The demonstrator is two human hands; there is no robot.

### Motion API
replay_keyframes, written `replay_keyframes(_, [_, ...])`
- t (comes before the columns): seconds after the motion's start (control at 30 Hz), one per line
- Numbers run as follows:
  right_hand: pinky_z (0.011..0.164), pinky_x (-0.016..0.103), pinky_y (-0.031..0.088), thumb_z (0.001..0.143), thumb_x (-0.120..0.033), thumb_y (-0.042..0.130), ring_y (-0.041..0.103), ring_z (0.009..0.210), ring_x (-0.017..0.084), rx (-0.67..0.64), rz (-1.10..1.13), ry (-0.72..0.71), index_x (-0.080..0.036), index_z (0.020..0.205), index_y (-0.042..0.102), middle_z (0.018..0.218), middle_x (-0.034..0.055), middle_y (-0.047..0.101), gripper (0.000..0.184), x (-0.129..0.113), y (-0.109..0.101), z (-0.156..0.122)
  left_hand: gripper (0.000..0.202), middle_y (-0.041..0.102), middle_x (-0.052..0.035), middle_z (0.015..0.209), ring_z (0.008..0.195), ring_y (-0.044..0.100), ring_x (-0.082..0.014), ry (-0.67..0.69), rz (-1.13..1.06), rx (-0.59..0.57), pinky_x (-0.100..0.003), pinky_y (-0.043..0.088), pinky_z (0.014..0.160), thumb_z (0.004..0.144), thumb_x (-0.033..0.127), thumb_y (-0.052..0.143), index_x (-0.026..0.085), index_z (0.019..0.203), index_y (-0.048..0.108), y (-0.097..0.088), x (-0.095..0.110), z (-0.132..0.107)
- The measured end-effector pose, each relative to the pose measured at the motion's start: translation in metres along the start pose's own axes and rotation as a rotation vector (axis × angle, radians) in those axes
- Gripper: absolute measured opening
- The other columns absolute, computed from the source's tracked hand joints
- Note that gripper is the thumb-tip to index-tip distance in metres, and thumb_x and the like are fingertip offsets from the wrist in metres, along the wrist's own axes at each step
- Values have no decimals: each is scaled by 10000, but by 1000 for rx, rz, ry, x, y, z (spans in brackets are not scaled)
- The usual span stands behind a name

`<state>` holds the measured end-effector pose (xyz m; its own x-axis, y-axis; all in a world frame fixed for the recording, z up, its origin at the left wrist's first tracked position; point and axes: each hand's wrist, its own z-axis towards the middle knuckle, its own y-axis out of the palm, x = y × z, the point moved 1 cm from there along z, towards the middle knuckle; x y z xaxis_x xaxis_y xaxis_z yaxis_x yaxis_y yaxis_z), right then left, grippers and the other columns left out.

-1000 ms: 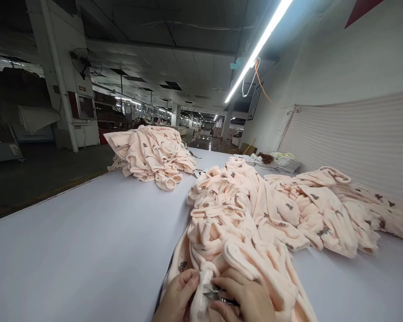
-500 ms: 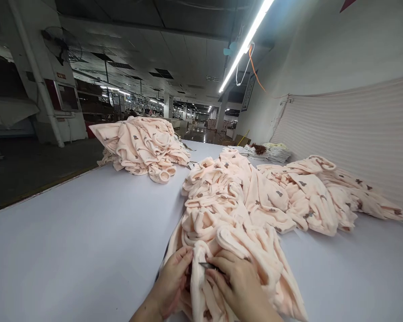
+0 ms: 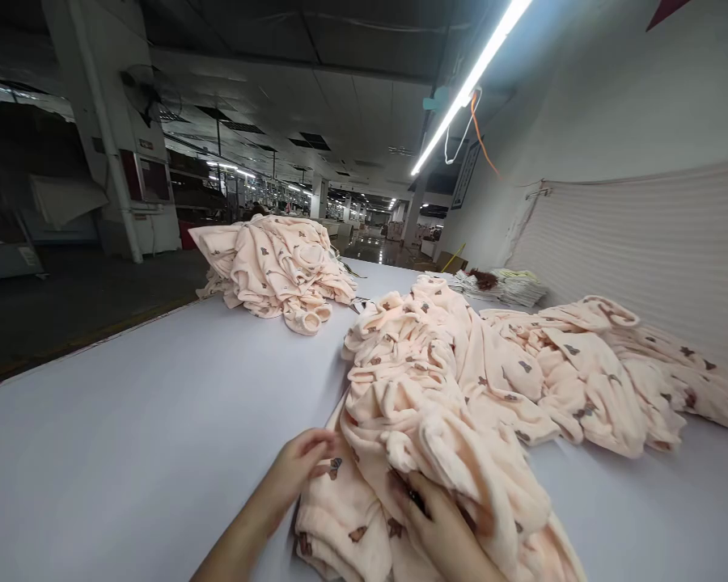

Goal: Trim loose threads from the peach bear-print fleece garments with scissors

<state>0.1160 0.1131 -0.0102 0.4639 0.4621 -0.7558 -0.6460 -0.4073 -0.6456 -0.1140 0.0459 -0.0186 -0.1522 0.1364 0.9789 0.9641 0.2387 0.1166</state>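
— What do I have in hand right now?

— My left hand (image 3: pixel 300 462) pinches the near edge of the peach fleece garment (image 3: pixel 437 420), fingers closed on a fold just where a small brown print shows. My right hand (image 3: pixel 442 529) lies a little to the right of that pinch, tucked under a thick rolled fold of the same garment. Something dark shows between its fingers; I cannot tell what it is, nor whether those fingers are closed on it or only on the cloth.

— And where does the garment sit relative to that hold?

— It starts at my fingers and spreads away from me and to the right across the white table (image 3: pixel 127 420), bunched and wrinkled, not laid flat.

— How far along do you judge the work?

— Partway, I think. The heap far ahead and to the left of my grip, the far pile (image 3: pixel 276 267), looks gathered up, as if set aside. The piece under my hands is open and being handled, and the loose pile on the right (image 3: pixel 612 380), beyond my right hand, looks untouched. So at least that one remains, by my reading.

— Count things for me.

— Two hands, both mine. Three heaps of peach cloth: one in my grip, one ahead left, one to the right. How many garments each holds I cannot tell. One small stack of pale folded goods (image 3: pixel 510 287) far beyond, by the wall.
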Motion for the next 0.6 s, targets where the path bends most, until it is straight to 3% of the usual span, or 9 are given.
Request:
replay_keyframes(0.07, [740, 296, 512, 923, -357, 445, 690, 853, 235, 15, 25, 16, -166, 955, 669, 900, 82, 742, 297, 2, -5, 9, 467, 525, -192, 1283, 1235, 444, -350, -14, 159, 235, -522, 294, 1072, 736, 429, 516, 129, 1094, 508, -17, -25, -20])
replay_keyframes(0.17, [536, 258, 466, 934, -349, 401, 649, 570, 185, 27, 17, 11, -184, 747, 620, 640, 17, 687, 332, -5, -10, 20, 645, 514, -237, 1299, 1191, 473, -387, -1, 326, 248, -545, 280, 1073, 610, 392, 594, 66, 1161, 513, -12, -62, -38])
replay_keyframes(0.23, [577, 266, 454, 925, -350, 417, 636, 599, 184, 70, -16, -6, -199, 695, 592, 621, 3, 666, 326, -10, -19, 26, 639, 534, -202, 1314, 1228, 468, -356, 84, 504, 199, -496, 321, 1071, 605, 332, 602, 83, 1190, 537, -2, -74, -37])
replay_keyframes(0.3, [641, 291, 451, 910, -362, 436, 633, 665, 202, 132, -63, -14, -204, 709, 608, 650, 10, 670, 308, -10, -37, 33, 449, 637, -152, 1172, 1132, 564, -282, 157, 648, 202, -413, 434, 988, 696, 285, 520, 118, 1109, 578, 1, -75, -29])
replay_keyframes(0.37, [716, 327, 453, 885, -380, 453, 639, 772, 237, 208, -113, -2, -199, 790, 653, 770, 46, 706, 286, 0, -63, 40, 289, 684, -103, 986, 962, 640, -237, 179, 687, 262, -371, 508, 873, 786, 241, 413, 150, 997, 588, -3, -70, -19])
replay_keyframes(0.43, [796, 366, 449, 855, -394, 459, 626, 927, 281, 293, -156, 30, -184, 913, 681, 960, 93, 717, 311, 15, -90, 49, 289, 658, -127, 1067, 1089, 585, -277, 211, 713, 380, -438, 451, 962, 808, 218, 395, 154, 1011, 591, -5, -66, -14])
replay_keyframes(0.53, [780, 394, 457, 852, -420, 416, 636, 920, 305, 371, -202, 90, -153, 992, 685, 959, 123, 719, 404, 36, -115, 62, 364, 585, -132, 1286, 1332, 368, -339, 397, 760, 470, -521, 246, 1108, 796, 185, 449, 208, 1098, 649, 25, -70, -15])
replay_keyframes(0.57, [768, 399, 459, 856, -425, 406, 642, 901, 308, 383, -215, 104, -151, 1002, 686, 934, 125, 722, 418, 40, -118, 65, 367, 621, -113, 1256, 1281, 446, -322, 452, 705, 398, -493, 281, 1091, 807, 163, 438, 247, 1069, 683, 45, -74, -16])
replay_keyframes(0.6, [767, 404, 458, 857, -423, 404, 643, 899, 312, 390, -227, 112, -153, 1019, 685, 929, 125, 722, 421, 43, -118, 66, 383, 671, -112, 1179, 1168, 553, -317, 408, 598, 279, -484, 340, 1037, 818, 140, 410, 266, 1022, 709, 66, -78, -15])
